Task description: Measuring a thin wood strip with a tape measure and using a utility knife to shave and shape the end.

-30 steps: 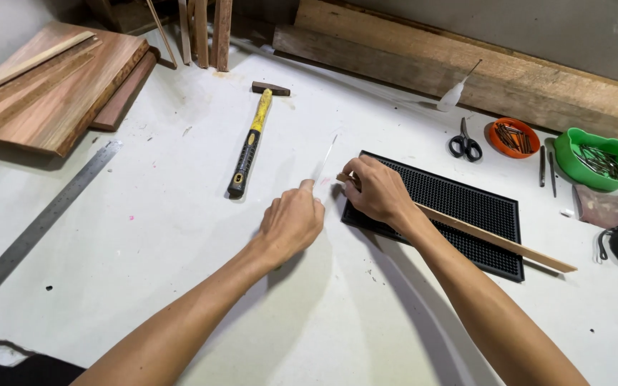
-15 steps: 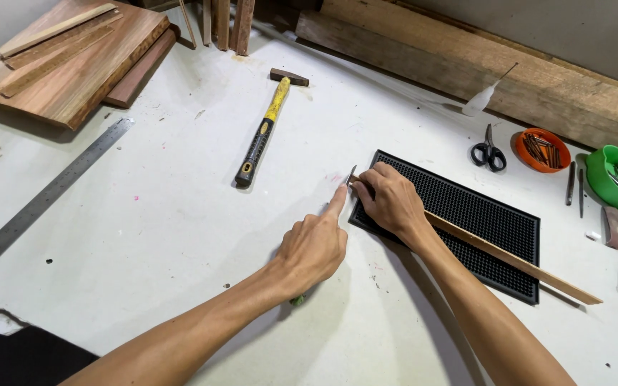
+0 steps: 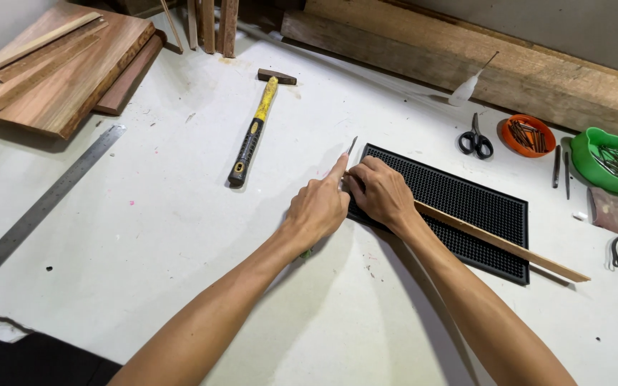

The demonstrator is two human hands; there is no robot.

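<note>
Wood strip [image 3: 502,243] on black mat [image 3: 466,200] — right hand [image 3: 380,194] closed on its end; left hand [image 3: 320,207] — forefinger extended, grips nothing.

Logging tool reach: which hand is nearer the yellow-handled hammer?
Left. The left hand lies just right of the hammer, not touching it; the right hand sits farther right, on the black mat.

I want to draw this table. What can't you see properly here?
Head view only:
- The near end of the wooden strip is hidden under the right hand.
- The thin blade pokes out past the left hand, whose fingers cover the rest.
- The steel ruler is cut off by the left edge.
- The pieces in the green tub are too small to identify.
</note>
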